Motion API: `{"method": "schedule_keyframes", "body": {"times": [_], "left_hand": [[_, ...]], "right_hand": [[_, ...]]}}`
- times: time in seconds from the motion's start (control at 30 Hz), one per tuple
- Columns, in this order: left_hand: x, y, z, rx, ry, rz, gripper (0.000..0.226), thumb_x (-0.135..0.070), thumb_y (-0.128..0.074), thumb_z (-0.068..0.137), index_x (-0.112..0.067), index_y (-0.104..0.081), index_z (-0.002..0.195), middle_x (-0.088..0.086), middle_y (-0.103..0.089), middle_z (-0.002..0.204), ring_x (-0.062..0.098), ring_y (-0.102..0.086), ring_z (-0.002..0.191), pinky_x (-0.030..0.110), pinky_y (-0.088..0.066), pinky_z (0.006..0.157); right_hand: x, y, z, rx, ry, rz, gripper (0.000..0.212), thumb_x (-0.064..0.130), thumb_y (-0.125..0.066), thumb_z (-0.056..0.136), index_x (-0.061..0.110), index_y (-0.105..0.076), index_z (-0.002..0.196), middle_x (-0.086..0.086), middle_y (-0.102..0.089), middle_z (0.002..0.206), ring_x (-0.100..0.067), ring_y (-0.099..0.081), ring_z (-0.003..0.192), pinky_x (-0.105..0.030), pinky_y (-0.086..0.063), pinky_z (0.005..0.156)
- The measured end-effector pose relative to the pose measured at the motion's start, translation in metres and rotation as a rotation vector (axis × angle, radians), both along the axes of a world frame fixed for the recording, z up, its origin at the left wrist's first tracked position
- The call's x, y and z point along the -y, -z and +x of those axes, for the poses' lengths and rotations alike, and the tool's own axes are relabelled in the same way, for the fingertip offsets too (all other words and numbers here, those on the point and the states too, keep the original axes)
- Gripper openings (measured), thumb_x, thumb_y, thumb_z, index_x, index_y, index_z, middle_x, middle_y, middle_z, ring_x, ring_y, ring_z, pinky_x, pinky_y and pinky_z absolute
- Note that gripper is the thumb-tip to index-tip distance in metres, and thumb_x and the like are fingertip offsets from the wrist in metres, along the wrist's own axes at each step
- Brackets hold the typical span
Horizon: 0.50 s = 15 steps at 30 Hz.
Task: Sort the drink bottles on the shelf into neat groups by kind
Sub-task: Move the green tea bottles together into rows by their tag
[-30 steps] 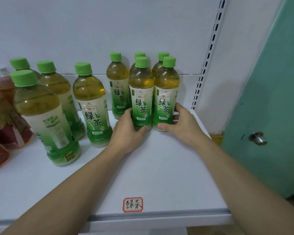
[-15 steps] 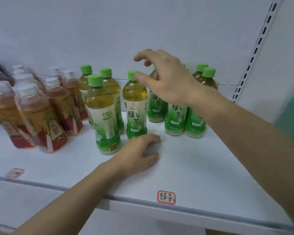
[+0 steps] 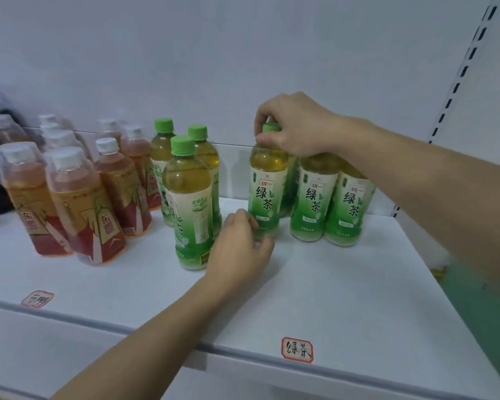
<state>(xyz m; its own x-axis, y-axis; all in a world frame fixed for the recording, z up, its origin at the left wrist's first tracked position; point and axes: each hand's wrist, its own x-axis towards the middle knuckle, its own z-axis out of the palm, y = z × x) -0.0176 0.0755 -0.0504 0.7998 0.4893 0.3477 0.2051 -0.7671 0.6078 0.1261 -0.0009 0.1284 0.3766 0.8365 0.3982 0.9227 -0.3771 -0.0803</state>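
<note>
green bottle (image 3: 264,192), right hand (image 3: 296,127) pinching cap (upright)

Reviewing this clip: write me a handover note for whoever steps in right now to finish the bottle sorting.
Right hand: grips the cap of a green tea bottle from above.
Left hand: at that bottle's base; its grip is not clear.
Done: grouped green tea bottles stand at the right, just beside the held one. Red tea bottles are clustered at the left.
Left: set the held bottle against the group, then bring over the three stray green tea bottles in the middle of the shelf.
</note>
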Motion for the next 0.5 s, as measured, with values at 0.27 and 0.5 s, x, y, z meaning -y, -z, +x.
{"method": "schedule_keyframes", "body": {"times": [0.27,0.5], "left_hand": [[-0.008,0.006,0.06,-0.108,0.025,-0.338,0.105,-0.038,-0.079,0.084,-0.017,-0.011,0.161,0.008,-0.043,0.155,0.029,-0.045,0.14,0.048,-0.042,0.113],[-0.022,0.027,0.058,0.014,0.137,-0.248,0.084,-0.047,-0.081,0.08,-0.031,-0.033,0.148,-0.008,-0.06,0.14,0.017,-0.058,0.125,0.03,-0.048,0.093]], "right_hand": [[0.008,-0.003,0.01,-0.015,0.077,-0.098,0.007,0.037,-0.068,0.094,0.034,-0.062,0.094,0.002,-0.058,0.108,-0.023,-0.056,0.101,-0.034,-0.047,0.083],[0.052,0.007,0.006,0.031,0.06,0.664,0.03,0.031,-0.064,0.091,0.026,-0.059,0.12,0.001,-0.061,0.11,-0.012,-0.055,0.096,-0.021,-0.044,0.082]]}}
